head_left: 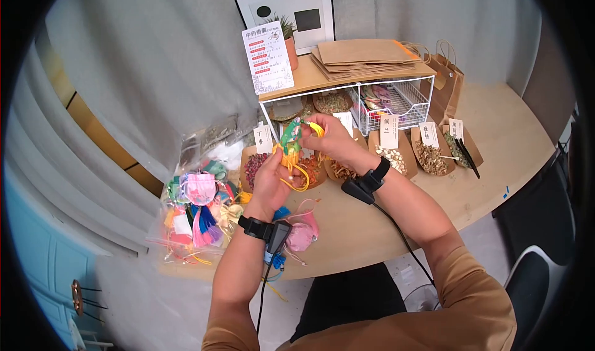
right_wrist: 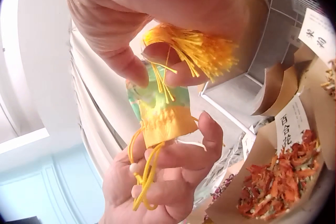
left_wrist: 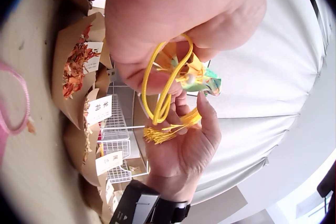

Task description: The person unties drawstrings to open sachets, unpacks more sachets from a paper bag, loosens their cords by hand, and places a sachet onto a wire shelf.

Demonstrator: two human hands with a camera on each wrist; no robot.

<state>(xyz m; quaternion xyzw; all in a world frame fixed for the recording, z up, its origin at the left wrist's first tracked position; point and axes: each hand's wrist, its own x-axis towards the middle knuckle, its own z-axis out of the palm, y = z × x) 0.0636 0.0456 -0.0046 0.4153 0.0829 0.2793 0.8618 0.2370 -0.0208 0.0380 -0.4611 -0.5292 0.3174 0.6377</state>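
A small green and yellow drawstring pouch (head_left: 291,137) is held up between both hands over the table. My left hand (head_left: 271,182) holds it by the gathered yellow neck, where a looped yellow cord (left_wrist: 167,88) hangs down. At the green end, my right hand (head_left: 336,141) pinches with thumb and fingers. A yellow tassel (right_wrist: 197,53) lies across the right fingers, a few of its strands falling over the pouch. In the right wrist view, the yellow mouth of the pouch points down toward the left palm.
Paper trays of dried herbs (head_left: 432,156) with name cards curve around the front of a small shelf (head_left: 347,81). A plastic bag of coloured pouches and tassels (head_left: 201,188) lies at the left. A pink pouch (head_left: 301,234) rests near the table's front edge.
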